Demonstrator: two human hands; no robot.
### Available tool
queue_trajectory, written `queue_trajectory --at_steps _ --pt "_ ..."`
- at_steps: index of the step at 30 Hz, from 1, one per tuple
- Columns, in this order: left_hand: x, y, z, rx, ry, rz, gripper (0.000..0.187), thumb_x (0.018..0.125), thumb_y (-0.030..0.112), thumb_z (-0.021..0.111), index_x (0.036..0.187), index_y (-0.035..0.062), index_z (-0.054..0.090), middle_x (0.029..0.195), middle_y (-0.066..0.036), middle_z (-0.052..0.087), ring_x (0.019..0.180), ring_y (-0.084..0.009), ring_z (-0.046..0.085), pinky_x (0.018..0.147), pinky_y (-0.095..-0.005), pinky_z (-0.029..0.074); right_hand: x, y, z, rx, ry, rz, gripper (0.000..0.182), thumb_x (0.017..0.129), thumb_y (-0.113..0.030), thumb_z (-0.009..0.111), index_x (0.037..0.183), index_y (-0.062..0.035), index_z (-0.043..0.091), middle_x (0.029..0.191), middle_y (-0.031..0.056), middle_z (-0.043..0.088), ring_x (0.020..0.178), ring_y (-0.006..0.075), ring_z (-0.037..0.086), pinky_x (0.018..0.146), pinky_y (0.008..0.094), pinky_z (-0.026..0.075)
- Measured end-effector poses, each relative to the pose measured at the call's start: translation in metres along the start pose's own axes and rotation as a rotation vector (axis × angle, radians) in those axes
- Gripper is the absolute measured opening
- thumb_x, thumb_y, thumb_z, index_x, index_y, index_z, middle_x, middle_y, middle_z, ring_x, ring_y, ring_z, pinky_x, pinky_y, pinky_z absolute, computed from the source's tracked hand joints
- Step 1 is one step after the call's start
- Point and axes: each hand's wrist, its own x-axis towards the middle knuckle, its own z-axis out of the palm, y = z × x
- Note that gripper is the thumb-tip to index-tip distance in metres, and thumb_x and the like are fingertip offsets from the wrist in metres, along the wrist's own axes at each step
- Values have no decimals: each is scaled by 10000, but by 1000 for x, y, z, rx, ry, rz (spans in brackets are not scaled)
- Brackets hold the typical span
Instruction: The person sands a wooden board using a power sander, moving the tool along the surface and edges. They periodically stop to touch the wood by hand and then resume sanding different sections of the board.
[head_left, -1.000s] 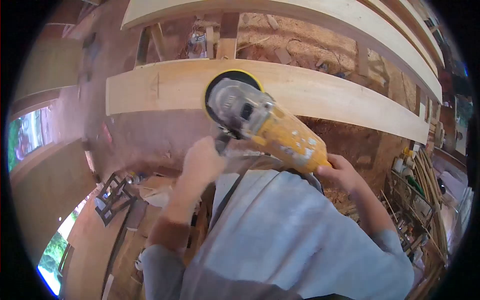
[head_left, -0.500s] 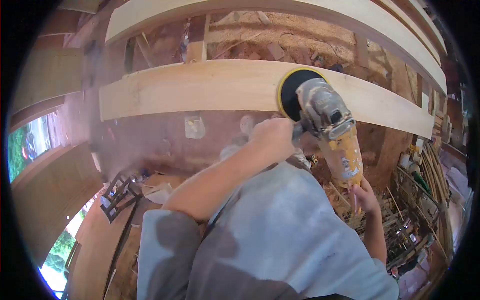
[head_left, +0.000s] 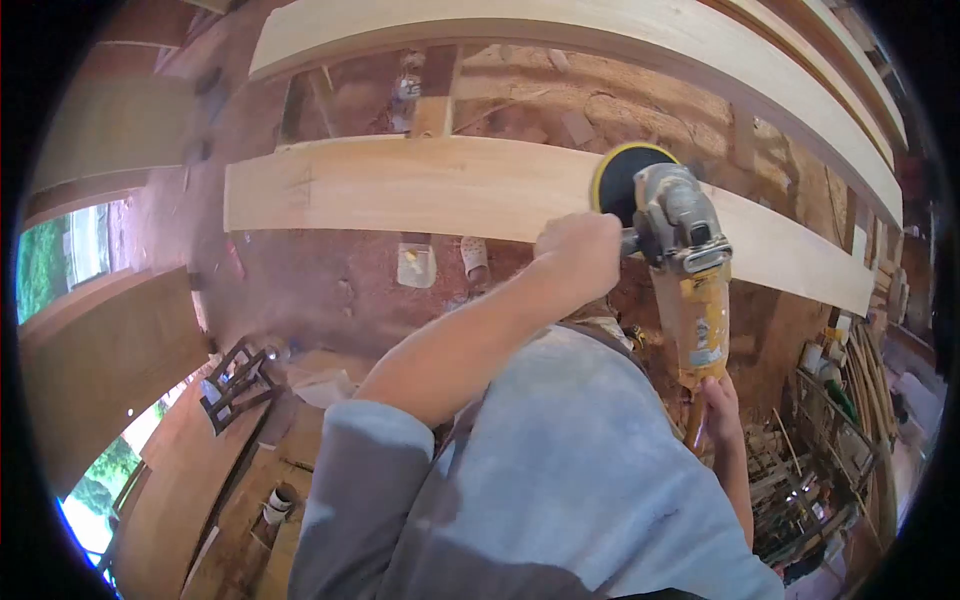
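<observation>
Head view: angle sander (head_left: 704, 315) over plank (head_left: 420, 187), disc (head_left: 618, 185) lapping far edge. Left hand (head_left: 585, 252) closed round side handle, right hand (head_left: 720, 402) curled round rear end. Risks: gouging from disc tilt, kickback from edge catch, cord (head_left: 694, 430) snagging on shirt (head_left: 570, 420).

You're getting no readable text, brand or number here. The sander (head_left: 704, 310) is showing pale patches (head_left: 705, 355) on its yellow body, but they're coming out too blurred to read as a label. The plank (head_left: 420, 185) under its disc is carrying faint marks (head_left: 303, 185) near the end on your left; they aren't reading clearly as any letter or number.
</observation>
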Motion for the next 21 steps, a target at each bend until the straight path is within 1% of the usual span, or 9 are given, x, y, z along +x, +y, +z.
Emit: queue_trajectory --at_steps 2,3,5,6,8,10,12,17,21 --pt "-18 -33 -14 -14 27 -31 229 836 110 688 1041 29 751 1039 -207 754 1016 -377 734 875 -486 582 18 -4 17 -44 -90 86 666 978 -342 670 1488 6 419 1206 61 613 1096 175 609 963 351 510" --pt "-30 -48 -24 -56 41 -104 238 833 113 682 1045 28 747 1042 -216 749 1010 -394 727 883 -498 576 25 -14 37 -53 -101 90 666 978 -342 670 1488 6 419 1206 61 613 1096 175 609 963 351 510" --pt "-53 -81 -43 -106 59 -190 247 830 117 676 1049 27 743 1045 -224 744 1005 -412 721 891 -510 570 41 -36 96 -55 -142 10 737 966 -311 685 1541 21 366 1432 127 544 1319 237 530 1122 393 421" --pt "-62 -95 -51 -134 75 -236 257 824 127 677 1053 28 739 1052 -227 741 1013 -416 716 898 -512 565 50 -40 110 -62 -151 13 737 966 -311 685 1541 21 366 1432 127 544 1319 237 530 1122 393 421" --pt "-77 -126 -64 -161 93 -282 268 818 137 678 1057 30 734 1059 -229 738 1021 -420 712 906 -513 561 69 -46 139 -104 -210 40 790 964 -274 692 1582 29 304 1574 160 427 1452 266 412 1207 415 317" --pt "-88 -163 -67 -112 126 -427 296 809 155 685 1073 26 722 1065 -235 735 1045 -419 705 915 -516 557 80 -67 182 -131 -238 53 793 964 -264 698 1584 27 298 1564 155 438 1440 259 424 1203 409 326" --pt "-102 -193 -74 -114 153 -435 316 805 164 689 1084 17 713 1076 -241 731 1067 -421 698 924 -522 552 91 -82 218 -162 -264 72 796 964 -254 704 1585 25 293 1553 149 449 1428 253 436 1198 403 335" --pt "-131 -243 -87 -115 216 -570 373 795 171 691 1124 -6 677 1168 -268 697 1126 -430 668 966 -513 533 113 -100 275 -286 -368 115 857 955 -269 738 1599 24 255 1527 147 469 1400 236 463 1167 378 381" --pt "-152 -291 -97 -130 250 -592 358 773 170 685 1066 -35 661 1120 -302 681 1117 -461 649 939 -525 520 129 -103 328 -357 -403 78 838 959 -291 737 1583 27 276 1511 158 484 1370 239 494 1140 372 410"
